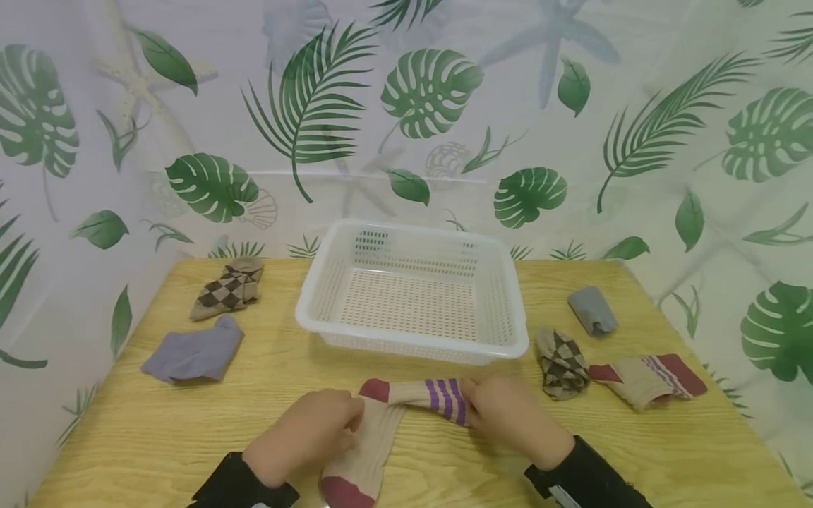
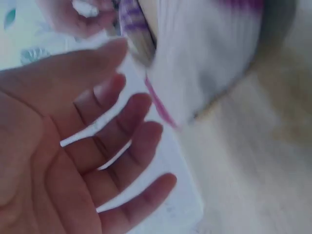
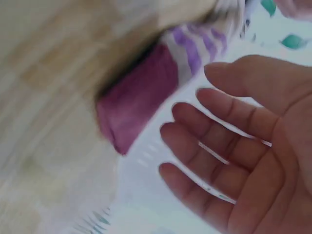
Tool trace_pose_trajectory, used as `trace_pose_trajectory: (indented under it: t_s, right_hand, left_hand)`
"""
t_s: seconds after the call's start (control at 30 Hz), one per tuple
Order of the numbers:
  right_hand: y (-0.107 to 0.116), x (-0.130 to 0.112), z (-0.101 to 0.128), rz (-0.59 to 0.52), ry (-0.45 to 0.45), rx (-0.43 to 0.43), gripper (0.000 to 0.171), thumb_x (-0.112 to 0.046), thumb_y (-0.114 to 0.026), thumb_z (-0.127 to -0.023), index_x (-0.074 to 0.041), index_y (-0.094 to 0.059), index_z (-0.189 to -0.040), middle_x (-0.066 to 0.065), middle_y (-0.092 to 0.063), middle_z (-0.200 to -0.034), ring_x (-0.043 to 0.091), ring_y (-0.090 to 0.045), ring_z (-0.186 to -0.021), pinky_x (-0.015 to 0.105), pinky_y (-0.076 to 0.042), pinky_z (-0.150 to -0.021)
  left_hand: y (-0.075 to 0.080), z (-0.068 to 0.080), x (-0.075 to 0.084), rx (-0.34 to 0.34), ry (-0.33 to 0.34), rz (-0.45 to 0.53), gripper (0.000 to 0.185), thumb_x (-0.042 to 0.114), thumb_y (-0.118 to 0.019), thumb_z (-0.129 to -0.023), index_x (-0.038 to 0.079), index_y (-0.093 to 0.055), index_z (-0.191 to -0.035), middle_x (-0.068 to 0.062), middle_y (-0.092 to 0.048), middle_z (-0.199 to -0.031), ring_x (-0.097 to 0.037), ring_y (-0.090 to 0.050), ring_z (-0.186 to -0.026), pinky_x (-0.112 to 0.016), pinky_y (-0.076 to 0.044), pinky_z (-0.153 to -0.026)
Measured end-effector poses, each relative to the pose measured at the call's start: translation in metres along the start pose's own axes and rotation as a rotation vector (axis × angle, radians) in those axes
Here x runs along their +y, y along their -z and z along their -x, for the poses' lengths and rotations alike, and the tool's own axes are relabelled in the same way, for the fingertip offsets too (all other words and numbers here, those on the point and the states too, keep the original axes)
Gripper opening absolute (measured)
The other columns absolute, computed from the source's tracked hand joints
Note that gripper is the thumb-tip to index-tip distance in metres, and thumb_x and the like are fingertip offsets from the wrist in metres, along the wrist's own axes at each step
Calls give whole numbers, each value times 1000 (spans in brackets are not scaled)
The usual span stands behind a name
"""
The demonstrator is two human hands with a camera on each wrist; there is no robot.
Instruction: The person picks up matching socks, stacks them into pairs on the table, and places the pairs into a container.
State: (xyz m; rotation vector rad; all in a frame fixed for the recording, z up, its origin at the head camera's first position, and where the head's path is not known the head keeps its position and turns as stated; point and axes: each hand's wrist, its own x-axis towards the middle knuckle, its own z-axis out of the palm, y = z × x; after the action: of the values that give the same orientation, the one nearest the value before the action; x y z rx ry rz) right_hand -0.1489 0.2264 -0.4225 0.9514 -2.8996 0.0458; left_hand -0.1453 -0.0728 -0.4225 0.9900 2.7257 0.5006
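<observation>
A beige sock (image 1: 381, 423) with purple stripes and a maroon toe and heel lies bent on the wooden table (image 1: 159, 423) near the front edge. My left hand (image 1: 311, 430) touches it at the bend, and my right hand (image 1: 504, 416) rests at its striped end. In the left wrist view the left hand (image 2: 97, 146) has its fingers spread and nearly straight, the thumb close to the sock (image 2: 204, 48). The right wrist view shows the right hand (image 3: 234, 146) with relaxed, spread fingers beside the sock's (image 3: 141, 102) maroon end. Neither hand grips it.
A white perforated basket (image 1: 413, 346) stands just behind the sock. On the left lie a brown argyle sock (image 1: 227, 291) and a lavender sock (image 1: 197, 351). On the right are another argyle sock (image 1: 562, 363), a grey folded sock (image 1: 592, 310) and a matching striped sock (image 1: 648, 379).
</observation>
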Motion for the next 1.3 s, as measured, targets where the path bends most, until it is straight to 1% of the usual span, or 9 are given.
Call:
trace_pose_trajectory:
  t_s: [0.13,0.3,0.5,0.67,0.77,0.87,1.1,1.2,1.3]
  right_hand:
    - [-6,-4,0,19,113,36,17,-7,-73,-78,-12,-58,-73,0,-56,-70,6,-41,-55,21,-37,-51]
    - [-12,-2,0,18,82,1,18,-9,-73,-80,-12,-58,-71,-2,-50,-68,7,-41,-56,24,-39,-51]
    - [-12,0,4,11,44,-26,10,-9,-73,-79,-10,-64,-73,0,-55,-71,11,-51,-57,27,-44,-52]
    - [-8,3,13,7,31,-45,14,-8,-75,-78,-11,-62,-71,-3,-52,-69,8,-46,-56,26,-43,-53]
    - [-7,5,17,-16,39,-62,16,-10,-77,-77,-13,-62,-73,-4,-49,-70,7,-43,-58,24,-40,-54]
    - [-5,7,20,-62,45,-81,15,-12,-77,-78,-13,-62,-77,-6,-48,-72,6,-42,-60,23,-39,-54]
    - [-9,15,28,-45,68,-33,29,-14,-80,-73,-14,-51,-72,-8,-41,-68,4,-36,-58,22,-35,-53]
    - [-13,17,30,-18,88,-1,28,-9,-78,-71,-14,-50,-69,-7,-42,-68,6,-39,-58,24,-37,-52]
    - [-15,16,29,-8,83,16,24,-4,-75,-71,-13,-52,-70,-5,-45,-68,7,-43,-58,25,-39,-51]
  left_hand:
    - [-8,13,10,-81,-95,-28,22,15,-73,-78,19,-53,-69,10,-41,-66,-6,-37,-57,-21,-34,-53]
    - [-16,25,7,-127,-148,-97,30,28,-81,-75,20,-52,-72,11,-37,-68,-5,-35,-59,-19,-33,-54]
    - [-14,30,-13,8,-157,-173,31,20,-83,-71,19,-52,-65,11,-39,-69,-5,-36,-59,-18,-34,-52]
    - [-5,31,-38,179,-69,-264,27,8,-83,-66,18,-57,-63,7,-46,-68,-11,-46,-58,-25,-39,-52]
    - [-1,33,-46,173,-9,-235,25,8,-83,-67,18,-60,-66,8,-48,-70,-12,-49,-61,-27,-41,-54]
    - [2,35,-46,128,4,-182,23,14,-82,-72,17,-59,-70,9,-46,-71,-10,-46,-63,-27,-39,-55]
    - [2,43,-43,65,-95,-207,31,37,-83,-71,18,-59,-76,13,-41,-71,-5,-37,-63,-24,-34,-55]
    - [-1,46,-44,80,-132,-228,30,31,-85,-68,17,-59,-76,13,-43,-70,-4,-37,-62,-25,-36,-55]
    - [-6,46,-46,154,-168,-245,25,18,-83,-68,16,-58,-72,11,-46,-68,-5,-41,-59,-25,-39,-54]
